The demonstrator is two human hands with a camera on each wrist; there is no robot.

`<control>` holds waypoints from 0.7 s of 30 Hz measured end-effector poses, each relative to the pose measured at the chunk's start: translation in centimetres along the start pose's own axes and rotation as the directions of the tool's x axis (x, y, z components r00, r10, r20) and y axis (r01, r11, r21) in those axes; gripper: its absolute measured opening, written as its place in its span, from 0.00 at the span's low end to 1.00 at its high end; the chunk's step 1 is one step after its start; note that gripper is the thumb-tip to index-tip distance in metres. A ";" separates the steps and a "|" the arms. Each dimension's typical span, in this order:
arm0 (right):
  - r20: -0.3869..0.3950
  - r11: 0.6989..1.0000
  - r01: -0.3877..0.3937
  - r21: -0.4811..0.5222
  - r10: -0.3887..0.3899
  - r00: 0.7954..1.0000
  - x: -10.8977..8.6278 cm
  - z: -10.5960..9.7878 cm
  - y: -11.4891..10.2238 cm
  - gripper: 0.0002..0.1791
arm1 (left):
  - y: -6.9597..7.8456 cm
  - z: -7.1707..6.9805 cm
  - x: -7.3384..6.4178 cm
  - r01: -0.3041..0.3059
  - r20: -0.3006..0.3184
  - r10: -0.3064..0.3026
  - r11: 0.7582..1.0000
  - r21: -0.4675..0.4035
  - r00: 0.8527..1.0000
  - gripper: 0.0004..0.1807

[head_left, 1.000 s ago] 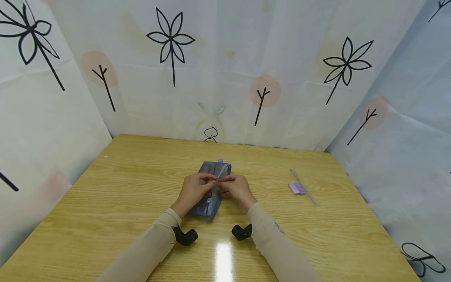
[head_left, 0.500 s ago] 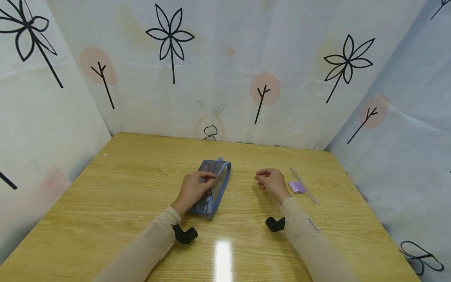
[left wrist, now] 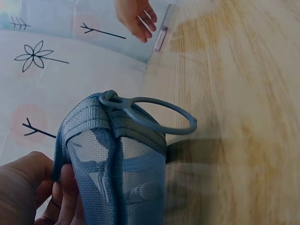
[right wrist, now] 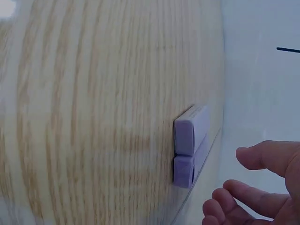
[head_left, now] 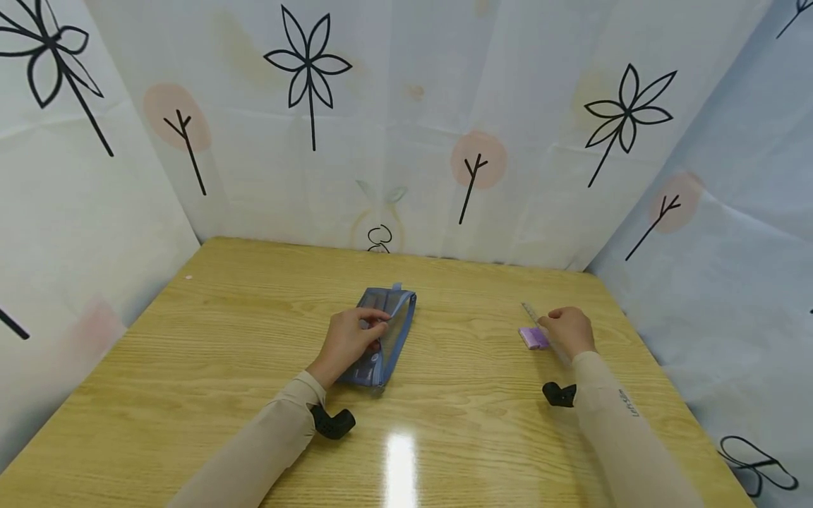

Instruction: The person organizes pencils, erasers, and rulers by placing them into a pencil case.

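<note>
A blue mesh zip pouch (head_left: 399, 346), like a pencil case, lies on the table in the head view. My left hand (head_left: 348, 340) pinches the edge of its opening, and its fingers (left wrist: 68, 194) show beside the mesh in the left wrist view. Through the mesh some pale items show, too unclear to name. My right hand (head_left: 570, 331) hovers over a clear ruler (head_left: 528, 312) at the right, thumb and fingers apart and holding nothing. Two small purple blocks (right wrist: 190, 145), like erasers, lie side by side against the ruler.
The wooden table (head_left: 241, 339) fills the lower part of the head view. White patterned cloth walls (head_left: 394, 106) stand behind it and at both sides. A tiny pale scrap (head_left: 188, 277) lies at the far left.
My right hand has let go of the pouch and moved right, over to the ruler and the purple blocks. The left hand keeps its pinch on the pouch.
</note>
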State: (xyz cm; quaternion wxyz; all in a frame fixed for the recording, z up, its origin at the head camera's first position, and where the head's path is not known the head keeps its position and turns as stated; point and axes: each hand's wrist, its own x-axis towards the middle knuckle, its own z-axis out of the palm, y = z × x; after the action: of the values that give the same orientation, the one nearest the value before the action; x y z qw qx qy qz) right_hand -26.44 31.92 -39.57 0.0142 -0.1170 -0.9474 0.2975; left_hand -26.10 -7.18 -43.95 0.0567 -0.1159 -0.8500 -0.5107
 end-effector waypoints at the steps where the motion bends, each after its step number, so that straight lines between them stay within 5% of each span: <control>1: 0.019 1.000 -0.008 -0.017 0.008 1.000 0.1 -0.2 0.3 0.28 | 0.0 0.0 0.0 -0.001 -0.001 0.001 1.000 0.003 1.000 0.09; 5: 0.067 0.998 -0.030 -0.057 0.033 0.997 0.4 -0.3 1.0 0.30 | 0.0 -0.1 0.1 -0.001 -0.002 0.001 1.000 0.006 1.000 0.09; 21: 0.043 0.988 -0.068 -0.142 0.075 0.996 1.4 0.5 1.8 0.30 | 0.1 -0.2 0.0 0.003 -0.003 -0.003 1.000 0.010 1.000 0.09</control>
State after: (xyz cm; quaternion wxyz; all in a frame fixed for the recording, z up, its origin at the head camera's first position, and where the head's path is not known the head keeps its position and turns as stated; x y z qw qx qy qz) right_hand -27.48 33.40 -41.09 -0.0275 -0.1446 -0.9612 0.2333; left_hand -26.08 -7.29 -43.82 0.0577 -0.1134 -0.8526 -0.5068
